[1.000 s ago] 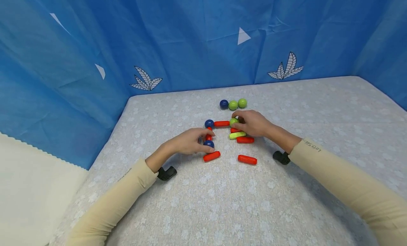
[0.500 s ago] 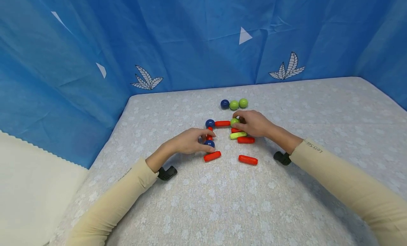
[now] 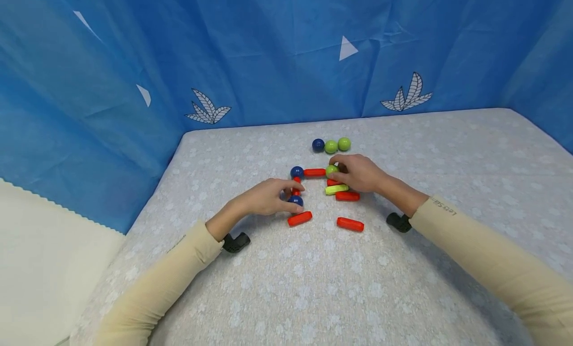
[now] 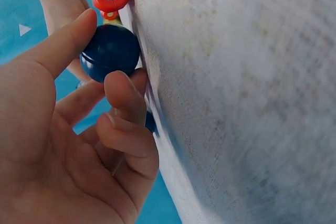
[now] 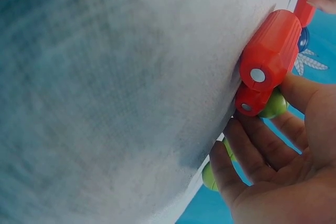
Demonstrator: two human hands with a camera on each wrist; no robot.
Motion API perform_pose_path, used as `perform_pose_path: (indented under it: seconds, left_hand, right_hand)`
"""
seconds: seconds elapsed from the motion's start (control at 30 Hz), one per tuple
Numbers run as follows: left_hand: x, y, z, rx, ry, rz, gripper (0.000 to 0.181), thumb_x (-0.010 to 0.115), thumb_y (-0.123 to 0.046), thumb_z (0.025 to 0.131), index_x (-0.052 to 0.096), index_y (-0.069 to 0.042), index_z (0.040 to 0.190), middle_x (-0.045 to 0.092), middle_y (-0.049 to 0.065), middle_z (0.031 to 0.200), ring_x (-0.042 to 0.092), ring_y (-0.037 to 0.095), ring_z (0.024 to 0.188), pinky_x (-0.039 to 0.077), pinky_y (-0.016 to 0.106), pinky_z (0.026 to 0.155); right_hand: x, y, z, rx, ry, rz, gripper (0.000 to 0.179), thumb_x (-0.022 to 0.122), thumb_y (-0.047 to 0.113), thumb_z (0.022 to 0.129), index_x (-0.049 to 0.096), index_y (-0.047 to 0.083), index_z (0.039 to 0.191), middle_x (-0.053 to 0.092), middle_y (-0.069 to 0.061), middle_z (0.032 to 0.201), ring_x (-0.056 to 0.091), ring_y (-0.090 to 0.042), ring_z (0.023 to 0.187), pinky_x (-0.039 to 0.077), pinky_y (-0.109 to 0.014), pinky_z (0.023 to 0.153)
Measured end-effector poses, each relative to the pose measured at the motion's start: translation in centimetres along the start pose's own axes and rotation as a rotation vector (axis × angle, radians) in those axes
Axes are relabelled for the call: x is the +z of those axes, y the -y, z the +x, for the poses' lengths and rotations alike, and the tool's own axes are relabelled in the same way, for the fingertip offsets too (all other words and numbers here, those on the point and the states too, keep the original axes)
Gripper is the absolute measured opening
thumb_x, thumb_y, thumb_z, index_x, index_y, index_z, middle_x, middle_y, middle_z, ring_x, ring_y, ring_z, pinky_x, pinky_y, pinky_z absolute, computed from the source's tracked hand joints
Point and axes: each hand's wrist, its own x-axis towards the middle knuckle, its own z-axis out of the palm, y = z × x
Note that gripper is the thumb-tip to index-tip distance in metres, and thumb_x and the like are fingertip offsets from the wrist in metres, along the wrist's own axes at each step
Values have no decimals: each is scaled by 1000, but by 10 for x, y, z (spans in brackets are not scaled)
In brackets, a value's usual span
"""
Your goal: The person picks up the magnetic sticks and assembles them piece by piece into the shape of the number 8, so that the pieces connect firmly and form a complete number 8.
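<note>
Both hands (image 3: 268, 197) (image 3: 357, 173) apparently unmoved, fingers (image 4: 126, 95) curved

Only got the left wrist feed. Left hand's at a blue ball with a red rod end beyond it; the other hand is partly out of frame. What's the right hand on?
Observer: Head view: the right hand has its thumb and finger around a green ball.

Operator: Any balls away from both hands?

Observer: Three in a row on the far side: a dark blue ball, a second green ball and a third green ball.

Operator: Any rod lying on its own?

Observer: Yes, a lone red rod, nearer the person than the right hand.
</note>
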Motion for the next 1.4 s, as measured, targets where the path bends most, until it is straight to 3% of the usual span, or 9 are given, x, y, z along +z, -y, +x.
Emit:
perform_pose_path:
  seconds: [0.2, 0.47, 0.63, 0.9, 1.17, 1.4]
  left_hand:
    - [-3, 1, -1, -2, 22, -28, 57, 74, -40, 89, 55, -17, 138, 63, 4, 110, 59, 17, 88, 49, 32, 72]
    - [-5, 4, -5, 30, 57, -130, 38, 72, -29, 92, 60, -19, 126, 60, 9, 115, 62, 19, 61, 51, 33, 61]
    - [-4, 4, -4, 38, 57, -132, 35, 72, -29, 92, 61, -18, 124, 60, 9, 116, 62, 19, 61, 50, 32, 63]
    - [-4, 7, -5, 38, 56, -157, 36, 73, -27, 92, 61, -18, 125, 60, 7, 113, 61, 20, 63, 50, 33, 62]
    - [-4, 8, -6, 42, 60, -177, 37, 73, -26, 92, 60, -17, 126, 60, 8, 112, 61, 20, 64, 51, 33, 62]
    - [-4, 8, -5, 46, 58, -173, 38, 73, -25, 92, 61, -15, 127, 60, 8, 113, 61, 20, 64, 51, 33, 61]
  right_hand:
    - [-1, 0, -1, -4, 1, 2, 36, 65, 24, 98, 60, 3, 127, 59, -7, 89, 52, -24, 79, 43, -36, 69]
    - [-2, 0, -3, -2, 1, 13, 40, 64, 24, 98, 58, 2, 130, 60, -8, 91, 53, -25, 80, 44, -37, 71]
    - [-4, 1, -7, -8, -11, 7, 41, 64, 26, 98, 59, 2, 130, 62, -9, 92, 54, -25, 81, 45, -38, 71]
    - [-7, 3, -24, -35, -117, -4, 31, 68, 21, 94, 67, 3, 120, 65, -9, 93, 57, -26, 85, 47, -40, 74]
    - [0, 8, -41, -102, -80, 80, 20, 68, 10, 93, 71, 4, 113, 67, -3, 92, 56, -21, 83, 48, -36, 72]
    - [2, 11, -44, -79, -81, 75, 18, 66, 3, 94, 71, 3, 111, 68, -6, 98, 55, -23, 84, 47, -37, 76]
